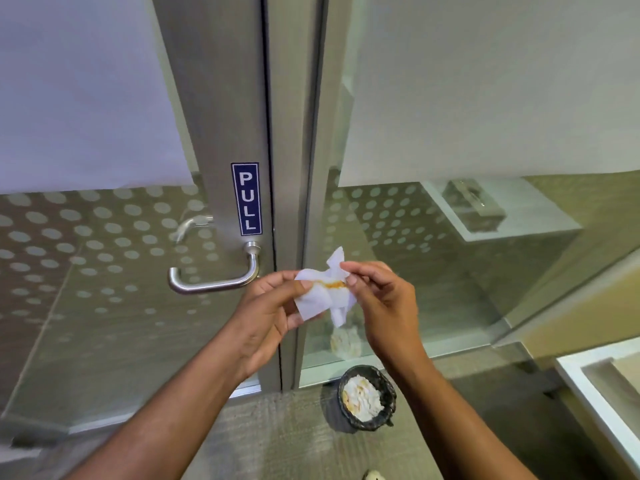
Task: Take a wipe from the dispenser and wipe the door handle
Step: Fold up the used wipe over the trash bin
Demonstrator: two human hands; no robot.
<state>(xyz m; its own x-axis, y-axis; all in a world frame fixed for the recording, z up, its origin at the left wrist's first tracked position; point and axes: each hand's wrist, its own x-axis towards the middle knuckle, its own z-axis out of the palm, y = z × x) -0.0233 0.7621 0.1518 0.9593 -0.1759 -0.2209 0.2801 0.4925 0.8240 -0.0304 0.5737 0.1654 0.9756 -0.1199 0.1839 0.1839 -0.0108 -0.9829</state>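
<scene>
Wipe pinched between both hands just right of the door handle, left hand clenched on its lower left edge, right hand nipping the top right corner with fingertips, an orange-brown smear running across the sheet. Handle lying level on the metal door frame, long axis left to right, free end pointing away to the left, pivot end almost touching the left grip: nearer by far to the left hand. Below, on the floor, a dark bin already holding crumpled wipes, probably the other candidate for the next move, given the soiled sheet.
</scene>
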